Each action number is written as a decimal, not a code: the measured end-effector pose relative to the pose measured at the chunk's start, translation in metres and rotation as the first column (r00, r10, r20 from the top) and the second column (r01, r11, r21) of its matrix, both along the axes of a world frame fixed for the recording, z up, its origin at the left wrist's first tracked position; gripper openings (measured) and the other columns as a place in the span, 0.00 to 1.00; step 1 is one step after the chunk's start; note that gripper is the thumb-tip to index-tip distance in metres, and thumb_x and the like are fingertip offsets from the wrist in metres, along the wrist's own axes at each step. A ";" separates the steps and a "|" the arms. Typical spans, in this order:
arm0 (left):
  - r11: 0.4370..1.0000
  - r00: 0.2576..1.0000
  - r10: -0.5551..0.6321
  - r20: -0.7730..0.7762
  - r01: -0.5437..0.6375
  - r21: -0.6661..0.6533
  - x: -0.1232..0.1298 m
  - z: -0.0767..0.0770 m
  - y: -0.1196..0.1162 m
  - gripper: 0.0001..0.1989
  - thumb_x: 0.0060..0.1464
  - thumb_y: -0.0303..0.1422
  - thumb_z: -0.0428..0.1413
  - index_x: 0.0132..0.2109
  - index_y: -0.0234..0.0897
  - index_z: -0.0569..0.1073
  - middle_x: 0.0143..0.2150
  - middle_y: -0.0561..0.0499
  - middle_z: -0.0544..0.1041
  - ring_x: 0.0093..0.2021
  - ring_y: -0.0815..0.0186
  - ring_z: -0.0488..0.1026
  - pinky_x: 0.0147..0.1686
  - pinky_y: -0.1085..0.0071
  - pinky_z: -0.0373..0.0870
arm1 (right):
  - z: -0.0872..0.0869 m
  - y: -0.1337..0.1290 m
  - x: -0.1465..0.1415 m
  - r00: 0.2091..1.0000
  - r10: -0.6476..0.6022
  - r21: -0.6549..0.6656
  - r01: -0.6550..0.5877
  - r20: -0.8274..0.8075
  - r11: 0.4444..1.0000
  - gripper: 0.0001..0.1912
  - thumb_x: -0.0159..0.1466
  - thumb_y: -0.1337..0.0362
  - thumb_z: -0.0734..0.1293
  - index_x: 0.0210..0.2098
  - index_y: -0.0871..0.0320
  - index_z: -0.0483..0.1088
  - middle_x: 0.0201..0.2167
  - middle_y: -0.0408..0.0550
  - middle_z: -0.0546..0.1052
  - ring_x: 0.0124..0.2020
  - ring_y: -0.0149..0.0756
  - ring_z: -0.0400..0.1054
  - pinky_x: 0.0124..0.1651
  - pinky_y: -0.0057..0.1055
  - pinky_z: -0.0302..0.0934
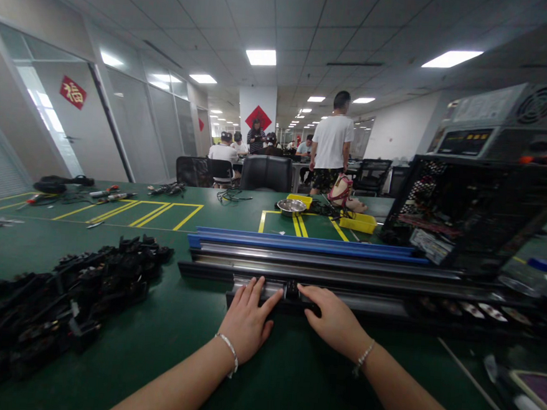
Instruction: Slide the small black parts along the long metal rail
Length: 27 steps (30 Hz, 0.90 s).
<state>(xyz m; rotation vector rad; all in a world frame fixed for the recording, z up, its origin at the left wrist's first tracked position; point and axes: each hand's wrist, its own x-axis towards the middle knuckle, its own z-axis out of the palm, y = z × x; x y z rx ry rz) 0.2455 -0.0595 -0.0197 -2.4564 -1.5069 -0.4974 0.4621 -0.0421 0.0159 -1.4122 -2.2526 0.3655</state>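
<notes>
A dark channel-shaped metal rail lies nearest to me on the green table. My left hand rests on its left part, fingers spread, the index fingertip close to a small black part sitting in the channel. From the other side, the index finger of my right hand touches that part. The right thumb is bent below it, and the other right fingers are hidden. Several round pieces, some with pale tops, sit in a row along the rail's right end.
Behind lie more dark rails and a blue rail. Black parts are heaped at left. An open computer case stands right. Farther back are a metal bowl, a yellow tray and people.
</notes>
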 end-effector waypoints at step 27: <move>1.000 0.998 0.009 -0.063 -0.008 0.015 0.004 0.004 -0.003 0.32 0.53 0.40 0.54 0.61 0.63 0.49 0.68 0.50 0.41 0.61 0.44 0.50 0.55 0.45 0.50 | -0.002 -0.003 -0.005 0.997 0.012 -0.002 -0.012 0.070 1.000 0.32 0.53 0.69 0.60 0.58 0.54 0.59 0.54 0.48 0.67 0.54 0.37 0.59 0.57 0.36 0.52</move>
